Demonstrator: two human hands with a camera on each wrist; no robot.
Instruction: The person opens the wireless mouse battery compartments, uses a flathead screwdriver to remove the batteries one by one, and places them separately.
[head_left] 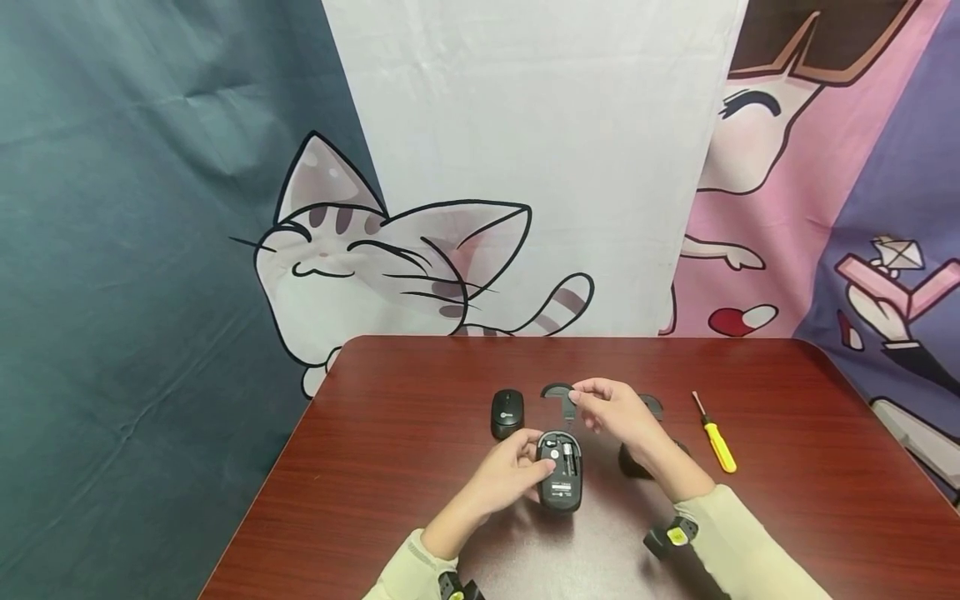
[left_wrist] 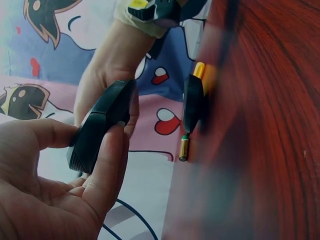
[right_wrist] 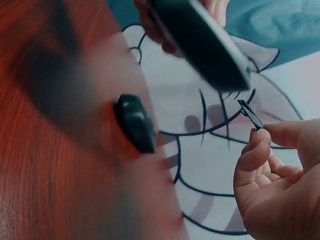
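Observation:
My left hand (head_left: 506, 475) grips a black computer mouse (head_left: 560, 492) with its underside facing up. The battery bay in that underside is uncovered, and a light, battery-like strip shows inside. Just beyond the mouse, my right hand (head_left: 611, 408) pinches a thin black battery cover (head_left: 559, 392) with a curved end between thumb and fingertips. Seen from the right wrist, the cover (right_wrist: 251, 115) appears edge-on, a short gap away from the held mouse (right_wrist: 200, 45). The left wrist view shows the mouse (left_wrist: 97, 127) from the side, between thumb and fingers.
A second black mouse (head_left: 507, 412) sits on the table beyond my left hand. Another dark mouse (head_left: 635, 463) is partly hidden under my right forearm, with a curved black cover (head_left: 652, 406) behind. A yellow-handled screwdriver (head_left: 718, 446) lies at right. A battery (left_wrist: 184, 149) shows on the table.

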